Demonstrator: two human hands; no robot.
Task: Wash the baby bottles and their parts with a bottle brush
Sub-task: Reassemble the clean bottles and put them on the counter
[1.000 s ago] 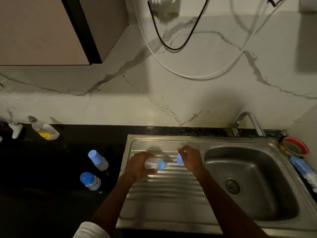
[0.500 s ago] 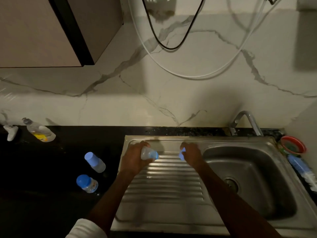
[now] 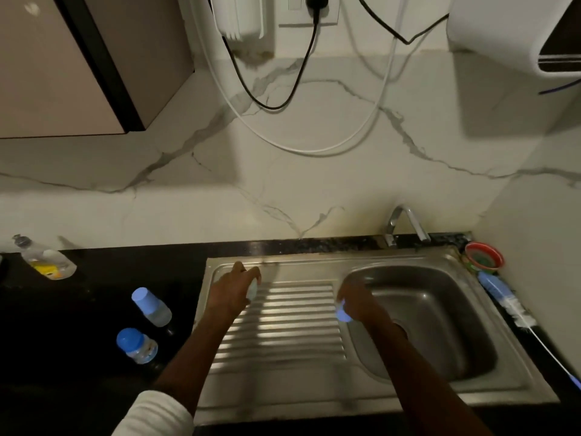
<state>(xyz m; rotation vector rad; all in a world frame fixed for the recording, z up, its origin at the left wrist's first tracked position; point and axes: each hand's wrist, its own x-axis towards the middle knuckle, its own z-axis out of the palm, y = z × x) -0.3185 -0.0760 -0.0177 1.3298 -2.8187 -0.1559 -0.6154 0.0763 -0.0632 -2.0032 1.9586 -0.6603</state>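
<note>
Left hand: I am seeing my left hand (image 3: 234,289) reaching forward over the far left corner of the drainboard (image 3: 276,325), sleeve pushed back, fingers curling round a clear bottle body (image 3: 252,290) of which only a pale sliver is showing on the thumb side.
Right hand: my right hand (image 3: 355,302) is hanging over the near left rim of the sink basin (image 3: 440,322), forearm crossing the basin, fingers pinching a blue cap (image 3: 342,312) that is sticking out on the side facing the left hand.
Bottle axis: too much of the held bottle is hiding under the fingers for me to tell which way it is pointing.
Hands apart: the two hands are sitting well apart, with the ribbed drainboard lying open between them.
Other bottles: outward of the left hand, on the black desk (image 3: 78,325), a bottle with a pale cap (image 3: 151,306) is tilting with its cap toward the wall, and a bottle with a blue cap (image 3: 136,346) is lying nearer to me, cap pointing left and away.
Soap: a dish-soap bottle (image 3: 47,261) is lying farther out beyond the left hand, near the wall.
Brush: the bottle brush (image 3: 506,302) is lying on the desk strip beyond the right hand, past the basin's far edge, handle toward the wall, white bristles toward me, just beside a red cup (image 3: 484,258).
Room: the tap (image 3: 405,223) is standing ahead of the right hand, at the basin's back edge.
</note>
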